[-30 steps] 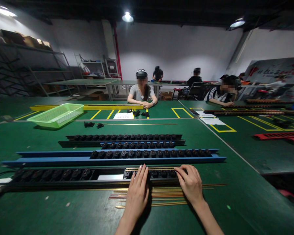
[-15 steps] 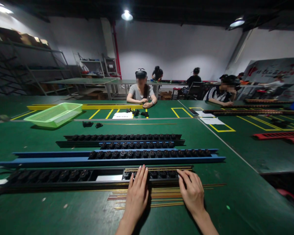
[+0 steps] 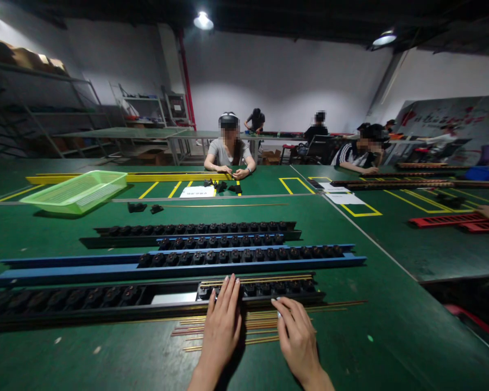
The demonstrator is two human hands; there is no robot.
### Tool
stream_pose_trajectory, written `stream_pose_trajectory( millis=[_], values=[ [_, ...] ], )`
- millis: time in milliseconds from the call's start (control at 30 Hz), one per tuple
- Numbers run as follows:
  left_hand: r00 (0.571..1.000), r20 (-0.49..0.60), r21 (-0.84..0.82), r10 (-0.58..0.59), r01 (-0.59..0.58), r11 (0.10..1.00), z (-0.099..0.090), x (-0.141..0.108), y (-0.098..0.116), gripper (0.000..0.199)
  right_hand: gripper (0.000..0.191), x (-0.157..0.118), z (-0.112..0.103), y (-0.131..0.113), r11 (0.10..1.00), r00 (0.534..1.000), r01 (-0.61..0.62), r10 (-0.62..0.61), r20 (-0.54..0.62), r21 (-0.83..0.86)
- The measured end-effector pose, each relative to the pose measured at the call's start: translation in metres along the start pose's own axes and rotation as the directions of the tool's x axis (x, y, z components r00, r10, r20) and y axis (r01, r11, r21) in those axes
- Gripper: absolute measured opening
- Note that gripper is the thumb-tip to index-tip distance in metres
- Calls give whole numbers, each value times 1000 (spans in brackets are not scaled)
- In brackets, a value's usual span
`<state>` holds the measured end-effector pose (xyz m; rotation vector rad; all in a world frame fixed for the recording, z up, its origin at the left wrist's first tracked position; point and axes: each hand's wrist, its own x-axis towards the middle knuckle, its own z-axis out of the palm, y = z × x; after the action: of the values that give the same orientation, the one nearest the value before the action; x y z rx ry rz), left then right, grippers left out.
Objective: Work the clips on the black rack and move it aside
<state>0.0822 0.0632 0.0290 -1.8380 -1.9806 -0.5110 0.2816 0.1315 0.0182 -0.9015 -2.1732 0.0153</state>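
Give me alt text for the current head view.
A left hand lies across thin brass-coloured rods along a black rail of black socket-like modules; the right hand is above loose rods on a green table. Behind are a blue rail and a light-green plastic basket.

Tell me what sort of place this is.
Most likely an assembly workshop: a black rail part-filled with black modules, loose brass-coloured rods on a green worktable, and another person across it.

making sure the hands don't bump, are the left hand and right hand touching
Apart: the head view shows a gap between the left hand and right hand, with loose rods visible in it.
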Motion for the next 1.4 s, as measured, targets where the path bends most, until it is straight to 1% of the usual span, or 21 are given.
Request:
stream_pose_trajectory(
  millis=[100, 200, 267, 367, 500, 600, 633, 767, 900, 1067, 1200, 1300, 1400],
  values=[
    [1000, -4, -9, -3, 3, 1000, 0, 0, 1, 66, 49, 21, 1, -10, 999, 995, -18, 22, 98, -42],
    [1000, -18, -4, -5, 5, 1000, 0, 0, 2, 67, 59, 42, 5, -21, 994, 977, -17, 40, 209, -106],
    [1000, -24, 2, -9, 9, 1000, 1, 0, 2, 67, 62, 50, 10, -26, 991, 967, -1, 35, 251, -133],
    [1000, -22, 3, -18, 18, 1000, 3, 0, 3, 67, 63, 54, 20, -27, 989, 955, 27, 17, 295, -144],
    [998, -44, 21, -41, 42, 999, 2, 0, 9, 66, 61, 51, 27, -24, 990, 958, 25, 16, 288, -135],
    [993, -90, 69, -80, 87, 994, 1, 6, 20, 65, 62, 51, 26, -22, 992, 959, 33, 2, 284, -119],
    [992, -101, 82, -79, 87, 993, 1, 8, 25, 65, 62, 51, 26, -22, 993, 957, 38, -3, 289, -114],
    [991, -137, 76, -3, 14, 997, 6, 21, 47, 66, 58, 53, 22, -23, 995, 953, 33, -2, 303, -98],
    [986, -167, 108, -30, 48, 993, 16, 25, 59, 62, 59, 52, 22, -25, 996, 952, 12, 17, 306, -92],
    [988, -150, 125, -46, 65, 990, 29, 21, 62, 58, 65, 52, 22, -25, 996, 950, 18, 11, 312, -90],
    [986, -158, 115, -48, 67, 991, 38, 19, 60, 58, 68, 54, 16, -24, 994, 951, 19, 17, 309, -112],
    [983, -170, 102, -63, 81, 992, 39, 18, 59, 60, 69, 51, 12, -20, 988, 962, 15, 28, 273, -151],
    [984, -167, 81, -70, 84, 993, 38, 18, 59, 63, 63, 45, 13, -12, 981, 964, 11, 41, 262, -193]
  ],
)
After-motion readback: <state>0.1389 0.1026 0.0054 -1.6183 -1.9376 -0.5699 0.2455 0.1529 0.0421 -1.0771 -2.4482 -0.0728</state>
